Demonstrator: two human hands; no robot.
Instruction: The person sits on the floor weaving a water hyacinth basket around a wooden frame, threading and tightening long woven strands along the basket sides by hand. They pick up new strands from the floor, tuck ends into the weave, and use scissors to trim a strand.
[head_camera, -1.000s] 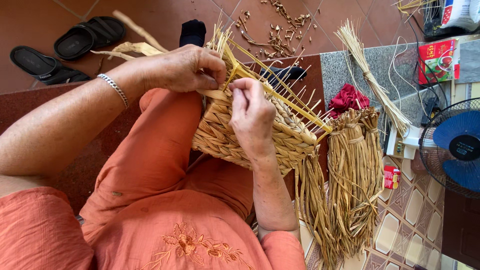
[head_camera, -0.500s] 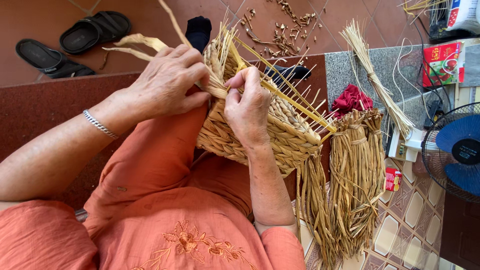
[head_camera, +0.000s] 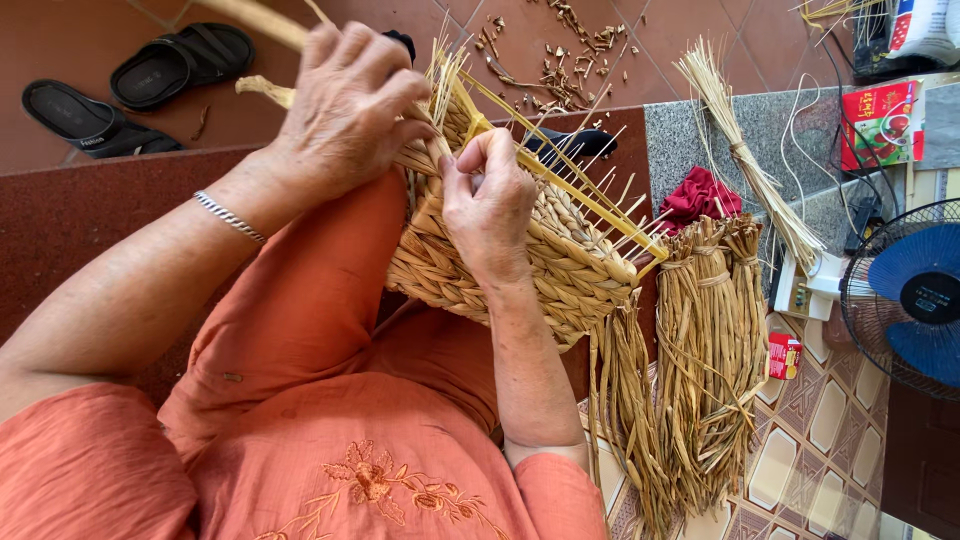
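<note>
From the head view, the only one I have, I look down on a half-woven basket (head_camera: 560, 265) resting on the person's lap, against the orange trousers (head_camera: 330, 330). Its lower wall is already plaited in thick braided rows, so I judge the body to be a good way along. What is left shows at the top: thin pale stakes (head_camera: 590, 185) stand bare above the last row, fanning out toward the floor, so the upper wall and the rim are not yet done.

The left hand (head_camera: 345, 115) is closed round a flat straw strand (head_camera: 262, 25), which runs up out of the fist toward the top edge of the picture, and its fingertips press at the basket's upper edge. The right hand (head_camera: 488, 205) is curled tight on the weave just beside it, thumb and fingers pinching at the working row; exactly which strand it grips I cannot tell.

Spare material lies ready: tied bundles of straw (head_camera: 705, 350) hang just right of the basket, and a sheaf of thin stakes (head_camera: 745, 160) lies across the grey stone ledge (head_camera: 690, 140). Black sandals (head_camera: 130, 85) sit well apart on the red tiles.
</note>
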